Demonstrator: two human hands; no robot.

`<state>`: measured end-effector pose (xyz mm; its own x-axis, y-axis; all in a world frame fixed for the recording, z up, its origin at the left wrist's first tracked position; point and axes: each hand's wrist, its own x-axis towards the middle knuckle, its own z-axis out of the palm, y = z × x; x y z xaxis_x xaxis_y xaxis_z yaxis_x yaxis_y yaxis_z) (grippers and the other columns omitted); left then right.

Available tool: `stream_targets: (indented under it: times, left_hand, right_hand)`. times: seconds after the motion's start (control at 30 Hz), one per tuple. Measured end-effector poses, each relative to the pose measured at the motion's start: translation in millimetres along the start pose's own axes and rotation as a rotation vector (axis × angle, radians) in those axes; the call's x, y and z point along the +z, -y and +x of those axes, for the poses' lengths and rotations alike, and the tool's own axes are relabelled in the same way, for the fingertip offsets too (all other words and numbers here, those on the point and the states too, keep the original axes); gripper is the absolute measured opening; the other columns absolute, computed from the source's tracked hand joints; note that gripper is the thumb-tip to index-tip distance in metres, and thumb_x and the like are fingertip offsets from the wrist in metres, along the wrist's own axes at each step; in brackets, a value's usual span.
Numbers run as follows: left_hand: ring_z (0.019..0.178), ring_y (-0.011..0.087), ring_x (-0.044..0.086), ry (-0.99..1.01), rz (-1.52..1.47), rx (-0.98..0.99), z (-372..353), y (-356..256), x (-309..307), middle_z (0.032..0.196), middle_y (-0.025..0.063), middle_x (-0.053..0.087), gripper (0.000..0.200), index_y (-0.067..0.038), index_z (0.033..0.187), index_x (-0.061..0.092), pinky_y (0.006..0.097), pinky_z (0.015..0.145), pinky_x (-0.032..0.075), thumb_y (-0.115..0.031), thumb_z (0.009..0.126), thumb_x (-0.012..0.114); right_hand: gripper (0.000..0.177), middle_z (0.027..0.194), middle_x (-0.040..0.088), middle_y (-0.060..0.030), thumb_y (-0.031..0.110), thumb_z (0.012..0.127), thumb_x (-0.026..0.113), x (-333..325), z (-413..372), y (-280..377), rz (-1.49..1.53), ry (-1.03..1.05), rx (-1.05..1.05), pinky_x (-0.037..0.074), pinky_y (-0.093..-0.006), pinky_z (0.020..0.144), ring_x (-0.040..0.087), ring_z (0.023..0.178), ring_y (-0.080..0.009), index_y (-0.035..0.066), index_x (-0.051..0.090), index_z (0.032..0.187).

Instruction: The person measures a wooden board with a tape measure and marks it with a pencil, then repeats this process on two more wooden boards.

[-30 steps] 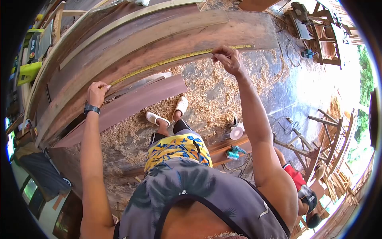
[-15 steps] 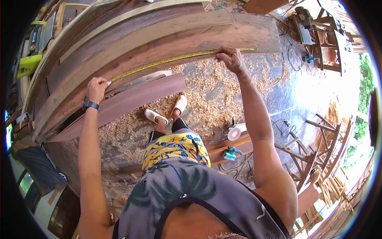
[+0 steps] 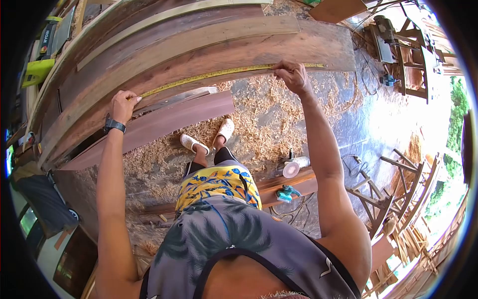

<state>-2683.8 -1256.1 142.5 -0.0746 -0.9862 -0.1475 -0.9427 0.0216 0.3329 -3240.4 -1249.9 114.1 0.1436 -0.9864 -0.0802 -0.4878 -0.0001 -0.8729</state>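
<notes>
My left hand pinches one end of the tape measure against the near edge of the plank. My right hand pinches the tape further along the same edge, short of the plank's right end. Status, as I judge it: tape stretched and held taut; no mark visible on the wood, so reading and marking remain. The plank rests on stacked boards. Shavings cover the floor; a sander lies by a beam. A green machine stands far left, wooden frames far right.
</notes>
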Motion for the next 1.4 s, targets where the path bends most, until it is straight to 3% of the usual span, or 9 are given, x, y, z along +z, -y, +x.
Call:
stream_targets:
  times: [0.43, 0.7, 0.83, 0.9, 0.97, 1.13, 1.23, 1.3, 1.4]
  left_hand:
    - [0.082, 0.0306, 0.064, -0.039, -0.017, 0.026, 0, 2, 2, 0.082, 0.0113, 0.066, 0.020, -0.009, 0.081, 0.073, 0.0404, 0.072, 0.049, -0.026, 0.074, 0.080]
    - [0.082, 0.0309, 0.064, -0.024, -0.041, 0.001, 1, 3, 2, 0.082, 0.0118, 0.066, 0.020, -0.009, 0.080, 0.073, 0.0405, 0.072, 0.049, -0.027, 0.074, 0.081]
    - [0.082, 0.0311, 0.064, -0.020, -0.040, -0.023, 0, 2, 3, 0.083, 0.0119, 0.066, 0.020, -0.008, 0.080, 0.073, 0.0407, 0.072, 0.049, -0.025, 0.074, 0.081]
    - [0.082, 0.0313, 0.063, -0.032, -0.049, -0.023, 1, 2, 2, 0.083, 0.0119, 0.066, 0.019, -0.008, 0.080, 0.073, 0.0408, 0.072, 0.049, -0.025, 0.074, 0.081]
    - [0.081, 0.0318, 0.063, -0.042, -0.049, 0.006, 0, 2, 2, 0.083, 0.0124, 0.066, 0.019, -0.008, 0.080, 0.073, 0.0413, 0.072, 0.049, -0.024, 0.074, 0.081]
    - [0.082, 0.0324, 0.063, -0.037, -0.053, 0.015, -2, 1, 2, 0.082, 0.0136, 0.065, 0.020, -0.006, 0.082, 0.073, 0.0416, 0.073, 0.049, -0.023, 0.074, 0.080]
    - [0.082, 0.0322, 0.063, -0.010, -0.058, 0.017, -1, 6, 1, 0.083, 0.0144, 0.065, 0.020, -0.006, 0.083, 0.073, 0.0410, 0.073, 0.049, -0.023, 0.075, 0.080]
    - [0.082, 0.0320, 0.062, 0.018, -0.065, 0.026, -1, 22, -1, 0.083, 0.0149, 0.065, 0.021, -0.005, 0.083, 0.073, 0.0407, 0.074, 0.049, -0.023, 0.075, 0.079]
    - [0.083, 0.0318, 0.063, 0.063, -0.080, 0.008, -9, 57, -12, 0.085, 0.0152, 0.065, 0.022, -0.005, 0.085, 0.073, 0.0407, 0.076, 0.049, -0.024, 0.076, 0.079]
  right_hand:
    - [0.020, 0.072, 0.071, -0.0105, 0.011, 0.083, 0.061, 1, -2, 1, -0.019, 0.015, -0.014, 0.055, -0.0298, 0.063, 0.068, 0.063, -0.0156, 0.000, 0.073, 0.094]
    - [0.019, 0.077, 0.073, -0.0128, 0.012, 0.083, 0.063, 20, -14, 8, -0.226, -0.152, -0.055, 0.055, -0.0328, 0.062, 0.069, 0.065, -0.0196, 0.002, 0.074, 0.095]
    - [0.016, 0.080, 0.073, -0.0141, 0.011, 0.082, 0.062, 29, -31, 18, -0.095, -0.016, -0.085, 0.056, -0.0336, 0.061, 0.070, 0.068, -0.0200, 0.001, 0.074, 0.088]
    - [0.014, 0.083, 0.074, -0.0135, 0.010, 0.085, 0.063, 30, -36, -4, -0.072, -0.054, -0.040, 0.057, -0.0320, 0.063, 0.071, 0.070, -0.0185, 0.003, 0.074, 0.090]
    - [0.015, 0.086, 0.075, -0.0121, 0.010, 0.089, 0.063, 27, -39, -17, 0.099, -0.326, 0.047, 0.058, -0.0303, 0.065, 0.071, 0.073, -0.0172, 0.005, 0.074, 0.098]
    - [0.016, 0.088, 0.075, -0.0112, 0.016, 0.094, 0.064, -1, -30, -24, 0.074, -0.621, 0.109, 0.057, -0.0288, 0.064, 0.072, 0.076, -0.0156, 0.006, 0.072, 0.104]
    - [0.018, 0.091, 0.075, -0.0108, 0.019, 0.095, 0.063, -15, -31, -5, 0.039, -0.521, 0.193, 0.057, -0.0293, 0.063, 0.072, 0.076, -0.0163, 0.008, 0.072, 0.107]
    - [0.021, 0.094, 0.075, -0.0097, 0.022, 0.096, 0.063, -4, -32, 13, -0.358, -0.415, 0.180, 0.057, -0.0290, 0.064, 0.073, 0.076, -0.0173, 0.010, 0.072, 0.110]
    - [0.029, 0.127, 0.065, -0.0161, 0.020, 0.095, 0.061, 46, -37, 19, -0.527, -0.388, -0.052, 0.052, -0.0417, 0.099, 0.061, 0.120, -0.0302, 0.013, 0.066, 0.122]
